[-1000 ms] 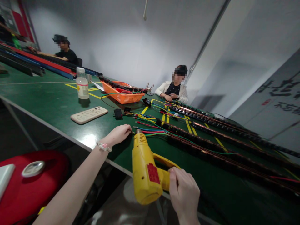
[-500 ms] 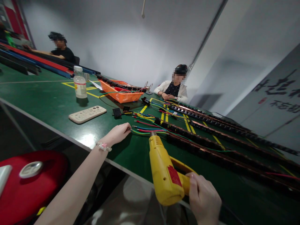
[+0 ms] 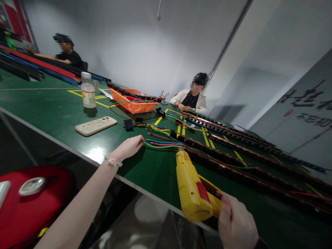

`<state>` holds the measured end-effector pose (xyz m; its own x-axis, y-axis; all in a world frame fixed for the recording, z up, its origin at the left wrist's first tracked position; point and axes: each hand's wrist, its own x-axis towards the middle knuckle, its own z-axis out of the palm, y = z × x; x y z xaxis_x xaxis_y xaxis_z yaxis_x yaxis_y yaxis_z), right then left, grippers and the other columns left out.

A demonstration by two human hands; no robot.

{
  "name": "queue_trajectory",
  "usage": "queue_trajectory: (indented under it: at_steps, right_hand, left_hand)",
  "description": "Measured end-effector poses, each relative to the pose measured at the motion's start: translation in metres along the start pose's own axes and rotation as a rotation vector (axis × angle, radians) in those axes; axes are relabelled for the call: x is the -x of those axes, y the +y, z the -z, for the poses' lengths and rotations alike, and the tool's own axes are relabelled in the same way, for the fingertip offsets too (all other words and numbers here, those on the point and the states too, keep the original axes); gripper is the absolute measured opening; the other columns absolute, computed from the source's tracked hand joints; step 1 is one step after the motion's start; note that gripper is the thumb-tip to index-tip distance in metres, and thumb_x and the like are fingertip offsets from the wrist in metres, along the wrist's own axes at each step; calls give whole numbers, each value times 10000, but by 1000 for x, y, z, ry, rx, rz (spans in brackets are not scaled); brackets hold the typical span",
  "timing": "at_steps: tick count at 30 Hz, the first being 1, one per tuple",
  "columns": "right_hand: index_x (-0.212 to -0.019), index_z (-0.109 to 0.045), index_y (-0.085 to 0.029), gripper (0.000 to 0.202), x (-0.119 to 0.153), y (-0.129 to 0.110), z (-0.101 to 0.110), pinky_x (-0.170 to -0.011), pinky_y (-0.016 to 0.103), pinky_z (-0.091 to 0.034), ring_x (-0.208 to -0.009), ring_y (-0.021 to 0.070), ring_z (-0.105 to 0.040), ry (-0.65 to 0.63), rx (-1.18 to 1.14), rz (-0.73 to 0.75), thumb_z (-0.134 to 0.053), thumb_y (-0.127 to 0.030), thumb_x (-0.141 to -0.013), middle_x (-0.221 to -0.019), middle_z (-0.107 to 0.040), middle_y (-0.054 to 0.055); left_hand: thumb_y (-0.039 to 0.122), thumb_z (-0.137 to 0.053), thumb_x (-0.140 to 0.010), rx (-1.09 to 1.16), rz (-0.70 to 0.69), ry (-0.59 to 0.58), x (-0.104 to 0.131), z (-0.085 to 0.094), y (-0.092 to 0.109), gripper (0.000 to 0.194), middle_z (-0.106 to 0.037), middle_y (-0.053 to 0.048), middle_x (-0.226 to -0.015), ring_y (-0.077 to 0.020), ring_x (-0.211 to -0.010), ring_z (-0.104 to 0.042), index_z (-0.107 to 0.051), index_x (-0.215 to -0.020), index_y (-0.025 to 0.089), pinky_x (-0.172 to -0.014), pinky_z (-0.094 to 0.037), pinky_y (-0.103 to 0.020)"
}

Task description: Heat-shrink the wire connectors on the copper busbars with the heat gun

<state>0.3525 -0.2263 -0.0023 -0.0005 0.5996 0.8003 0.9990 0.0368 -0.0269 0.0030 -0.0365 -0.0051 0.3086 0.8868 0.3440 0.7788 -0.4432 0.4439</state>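
Note:
My right hand [image 3: 237, 219] is wrapped round the handle of a yellow heat gun [image 3: 193, 188] with a red label. Its nozzle points away from me, close to a bundle of coloured wires [image 3: 163, 143]. Pinched at the tips of my left hand [image 3: 131, 146] is the end of a yellow-green wire [image 3: 158, 147]; blue and red wires with ring terminals lie just beside it. These wires run right into a long dark bar with copper-coloured strips [image 3: 223, 166] on the green table [image 3: 145, 169].
A beige phone [image 3: 95, 126] and a plastic bottle [image 3: 88, 93] stand left of my hand. Beyond are black connectors [image 3: 128, 125] and an orange basket [image 3: 133, 106] holding more bars. Two people sit across the table. A red stool [image 3: 57, 183] is at lower left.
The heat gun in my right hand has moved to the right, its nozzle shifting along the wires toward the bar. My left hand has stayed nearly still on the wire end.

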Motion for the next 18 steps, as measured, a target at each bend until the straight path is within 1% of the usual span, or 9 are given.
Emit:
queue_trajectory:
  at_steps: [2, 3, 6, 9, 12, 15, 18]
  right_hand:
    - [-979, -612, -138, 454, 3, -2, 1, -766, 310, -411, -878, 191, -592, 28, -103, 70, -234, -386, -941, -940, -657, 92]
    - [-1030, -595, -136, 476, 4, -4, 1, -802, 326, -405, -936, 201, -579, 14, -161, 101, -211, -404, -945, -997, -647, 100]
    - [-1149, -537, -148, 553, 6, -13, 4, -852, 355, -389, -1016, 220, -545, -85, -249, 147, -187, -516, -930, -1102, -610, 102]
    - [-1249, -462, -161, 617, 4, -25, 6, -867, 370, -381, -1038, 243, -526, -156, -189, 185, -327, -622, -863, -1170, -583, 96]
    - [-1295, -413, -167, 722, 0, -35, 7, -844, 368, -392, -1006, 252, -530, -170, -139, 215, -483, -657, -770, -1173, -578, 94]
    - [-1310, -389, -158, 815, -1, -42, 8, -821, 370, -399, -978, 259, -530, -135, -125, 237, -546, -682, -706, -1144, -581, 108]
    - [-1310, -386, -159, 836, 0, -49, 9, -819, 370, -395, -965, 257, -529, -144, -122, 240, -569, -685, -686, -1131, -585, 106]
  left_hand:
    - [265, -401, -866, 1, 0, 2, 0, 1, 2, 200, -651, -82, -982, -221, -904, -617, -528, -1000, 192, -747, -462, -307]
    - [265, -402, -863, 0, 0, 1, 1, 1, 3, 203, -651, -82, -978, -220, -900, -618, -529, -1003, 191, -742, -462, -305]
    - [260, -400, -861, -16, -8, -2, 1, 2, 5, 207, -651, -84, -980, -221, -896, -619, -528, -1007, 190, -746, -461, -311]
    - [256, -398, -862, -21, -12, 3, 1, 2, 5, 207, -649, -85, -997, -226, -910, -617, -525, -1012, 191, -767, -462, -324]
    - [266, -415, -858, 11, -7, 23, 1, 0, 4, 202, -648, -78, -1001, -218, -914, -615, -531, -1008, 196, -775, -467, -320]
    - [287, -437, -852, 74, -20, 39, -1, -1, 2, 203, -645, -72, -1001, -208, -903, -618, -536, -1005, 198, -771, -476, -314]
    - [297, -436, -858, 124, -27, 53, -1, -3, 0, 228, -640, -70, -1031, -198, -896, -622, -521, -1048, 203, -757, -486, -306]
